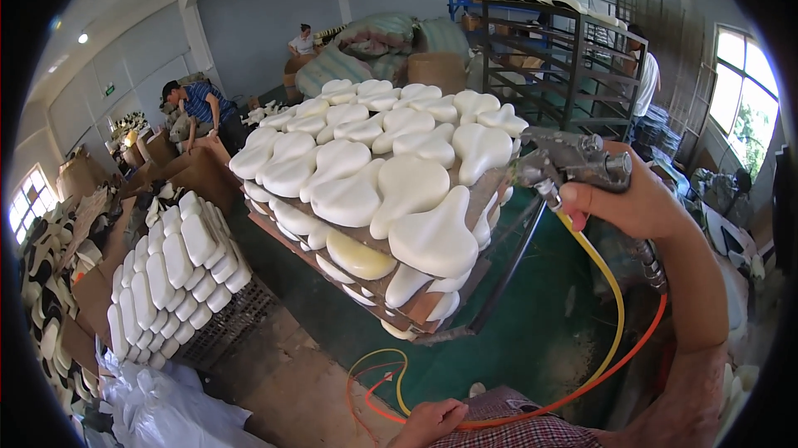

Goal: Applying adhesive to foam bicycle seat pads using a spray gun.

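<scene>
My right hand (pixel 619 199) is wrapped round a metal spray gun (pixel 573 161), held at the right corner of a stacked load of foam. A yellow hose (pixel 613 282) and an orange hose (pixel 648 344) hang from the gun and curve down toward my lap. Low in the picture my left hand (pixel 432 423) is closed round the hoses. In front of me, white bicycle-saddle foam pads (pixel 436 232) cover the top board, with more between the boards below. One yellowish pad (pixel 359 255) shows on a lower layer. The gun's nozzle points toward the pads without touching them.
A black crate (pixel 241 315) bears stacked white oblong pads (pixel 166 273) at the left. Clear plastic bags (pixel 166 406) lie below it. A dark metal rack (pixel 565 66) stands behind, near a person in white (pixel 647 82). Another person in blue stripes (pixel 204 107) leans over cartons.
</scene>
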